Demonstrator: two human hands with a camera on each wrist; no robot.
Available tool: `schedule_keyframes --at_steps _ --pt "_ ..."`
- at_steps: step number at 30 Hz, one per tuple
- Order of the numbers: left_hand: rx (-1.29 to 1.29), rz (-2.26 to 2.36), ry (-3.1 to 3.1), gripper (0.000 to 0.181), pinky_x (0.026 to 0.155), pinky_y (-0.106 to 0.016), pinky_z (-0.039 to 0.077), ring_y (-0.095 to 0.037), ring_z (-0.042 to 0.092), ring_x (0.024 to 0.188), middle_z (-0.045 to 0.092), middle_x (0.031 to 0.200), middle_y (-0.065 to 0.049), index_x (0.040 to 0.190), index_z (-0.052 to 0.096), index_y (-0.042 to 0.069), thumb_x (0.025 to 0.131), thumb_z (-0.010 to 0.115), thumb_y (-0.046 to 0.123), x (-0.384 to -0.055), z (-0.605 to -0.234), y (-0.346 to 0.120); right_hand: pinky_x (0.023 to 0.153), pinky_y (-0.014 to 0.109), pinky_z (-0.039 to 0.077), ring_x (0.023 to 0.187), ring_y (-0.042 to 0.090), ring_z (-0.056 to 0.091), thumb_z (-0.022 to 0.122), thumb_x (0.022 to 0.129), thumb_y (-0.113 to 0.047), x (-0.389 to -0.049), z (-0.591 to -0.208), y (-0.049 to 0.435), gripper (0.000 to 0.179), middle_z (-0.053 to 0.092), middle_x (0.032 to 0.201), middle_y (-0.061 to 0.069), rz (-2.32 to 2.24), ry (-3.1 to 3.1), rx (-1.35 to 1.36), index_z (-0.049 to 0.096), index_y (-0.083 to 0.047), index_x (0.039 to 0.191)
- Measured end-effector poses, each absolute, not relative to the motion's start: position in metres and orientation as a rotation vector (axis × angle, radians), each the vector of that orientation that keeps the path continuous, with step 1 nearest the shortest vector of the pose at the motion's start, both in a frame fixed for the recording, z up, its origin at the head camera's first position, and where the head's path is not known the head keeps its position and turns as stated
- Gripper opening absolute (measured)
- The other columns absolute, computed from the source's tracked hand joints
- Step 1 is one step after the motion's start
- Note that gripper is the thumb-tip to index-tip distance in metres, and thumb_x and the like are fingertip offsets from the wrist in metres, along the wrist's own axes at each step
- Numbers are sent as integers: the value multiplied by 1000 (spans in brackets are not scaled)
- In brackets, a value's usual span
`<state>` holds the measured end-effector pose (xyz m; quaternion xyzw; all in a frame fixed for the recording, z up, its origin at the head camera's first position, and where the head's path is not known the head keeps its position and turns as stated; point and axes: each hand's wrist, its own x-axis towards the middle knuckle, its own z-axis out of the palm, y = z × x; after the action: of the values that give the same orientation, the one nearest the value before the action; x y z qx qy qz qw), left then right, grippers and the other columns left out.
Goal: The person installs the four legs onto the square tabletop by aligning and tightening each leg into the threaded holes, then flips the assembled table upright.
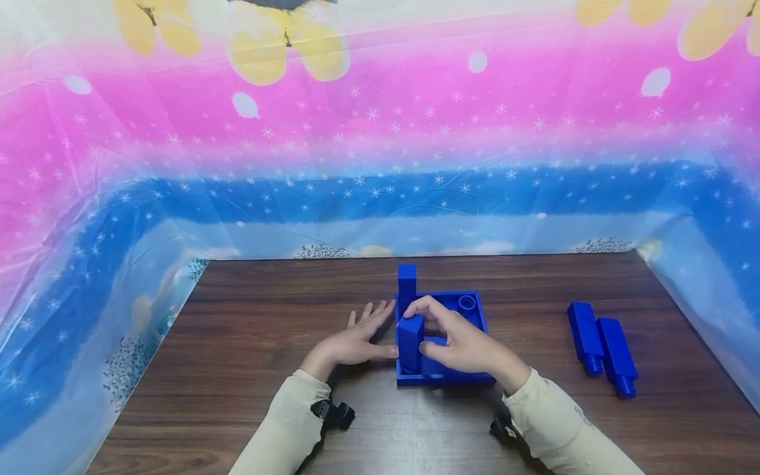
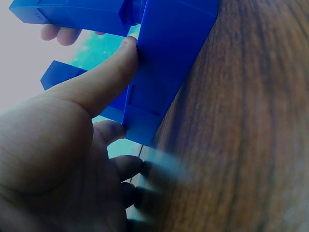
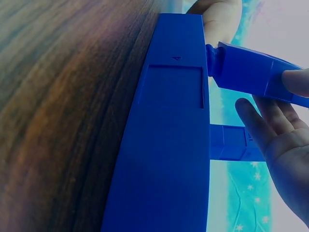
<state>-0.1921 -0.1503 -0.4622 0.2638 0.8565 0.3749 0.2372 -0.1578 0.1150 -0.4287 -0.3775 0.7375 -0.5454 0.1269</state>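
My right hand (image 1: 466,340) pinches a blue block-shaped leg (image 1: 410,343) near its top, holding it upright over the front left corner of a shallow blue tray (image 1: 445,380). In the right wrist view the leg's (image 3: 246,70) narrow neck meets the tray wall's edge (image 3: 169,145) and the leg leans slightly. Another blue leg (image 1: 406,280) stands at the tray's back left corner. With fingers spread, my left hand (image 1: 356,340) rests against the tray's left side; its thumb (image 2: 108,72) touches the wall in the left wrist view. A round socket (image 1: 467,302) shows at the back right corner.
Two more blue legs, one (image 1: 584,336) beside the other (image 1: 617,356), lie on the wooden table (image 1: 267,297) to the right, necks toward me. A patterned pink and blue cloth (image 1: 380,132) hangs round the back and sides of the table.
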Motion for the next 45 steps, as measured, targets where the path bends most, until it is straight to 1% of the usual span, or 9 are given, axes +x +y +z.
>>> schedule_keyframes --at_steps 5,11,15,18,26,29,34,40,45 --pt "733 1034 2350 104 124 -61 -16 -42 -13 160 2 175 -21 171 9 13 98 70 54 -192 -464 -150 97 42 59 133 38 61 57 98 14 -158 -430 115 46 56 144 23 -1598 2141 -1085 46 -9 136" --pt "712 1011 2360 98 124 -61 -15 -41 -13 160 3 176 -19 171 8 14 101 71 44 -193 -464 -149 97 47 59 135 41 58 60 99 11 -158 -431 117 44 54 145 23 -1610 2135 -1086 46 -8 136" --pt "704 991 2367 97 124 -61 -15 -41 -12 160 3 176 -18 171 8 15 102 70 41 -193 -463 -148 100 48 57 135 41 58 62 99 9 -157 -430 117 44 55 144 22 -1604 2159 -1105 47 -8 136" --pt "713 1001 2366 99 124 -61 -16 -41 -12 160 3 176 -19 171 8 14 101 71 44 -192 -463 -148 102 49 55 134 40 59 64 98 8 -157 -429 117 44 56 142 21 -1598 2177 -1126 47 -7 135" --pt "739 1065 2353 106 123 -62 -17 -42 -14 159 2 176 -19 172 9 18 96 70 60 -194 -470 -151 103 46 54 132 39 61 69 97 5 -157 -428 116 43 60 138 19 -1581 2217 -1149 47 -8 133" --pt "739 1053 2350 106 123 -62 -18 -42 -15 159 1 176 -18 172 8 19 96 68 62 -194 -471 -152 101 47 56 129 36 63 71 96 5 -155 -427 115 44 62 136 17 -1582 2220 -1138 48 -9 132" --pt "717 1018 2354 105 123 -61 -17 -40 -14 160 1 176 -18 171 7 18 97 69 58 -194 -468 -151 96 46 58 118 28 68 74 94 4 -154 -426 114 45 65 128 13 -1573 2248 -1131 49 -10 128" --pt "688 1000 2356 100 124 -59 -16 -38 -14 160 2 176 -17 171 7 19 100 70 49 -193 -464 -149 93 39 59 108 22 70 78 93 0 -154 -426 114 44 68 119 8 -1552 2290 -1113 49 -11 125" --pt "667 1014 2349 100 124 -57 -18 -34 -14 161 2 177 -14 171 7 21 100 71 49 -193 -463 -148 92 40 59 101 19 69 81 92 -4 -155 -426 115 45 69 113 5 -1521 2341 -1118 49 -12 123"
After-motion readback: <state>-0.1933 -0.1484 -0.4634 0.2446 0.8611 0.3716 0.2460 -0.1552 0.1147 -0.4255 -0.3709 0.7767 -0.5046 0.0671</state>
